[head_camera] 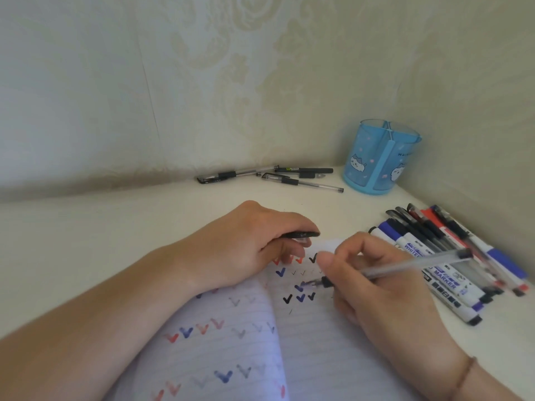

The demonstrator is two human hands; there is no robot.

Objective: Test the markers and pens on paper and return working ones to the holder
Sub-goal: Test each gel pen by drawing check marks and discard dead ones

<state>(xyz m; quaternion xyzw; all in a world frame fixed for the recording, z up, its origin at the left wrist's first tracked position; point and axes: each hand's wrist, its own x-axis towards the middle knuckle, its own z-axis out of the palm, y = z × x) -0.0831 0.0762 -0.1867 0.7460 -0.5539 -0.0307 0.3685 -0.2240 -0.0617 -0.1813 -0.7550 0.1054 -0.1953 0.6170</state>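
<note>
An open lined notebook (231, 342) lies in front of me, its pages covered with red, blue and black check marks. My right hand (376, 285) grips a clear gel pen (411, 263), whose tip touches the right page among the marks. My left hand (246, 244) rests on the notebook's top edge and pinches a black pen cap (301, 234). A blue translucent holder (380, 157) with cat pictures stands at the back right by the wall; nothing sticks out of it.
Several whiteboard markers and gel pens (451, 256) lie in a pile at the right, close to the wall. Three more gel pens (275, 176) lie along the back wall, left of the holder. Walls close off the white desk (115, 227) behind and on the right.
</note>
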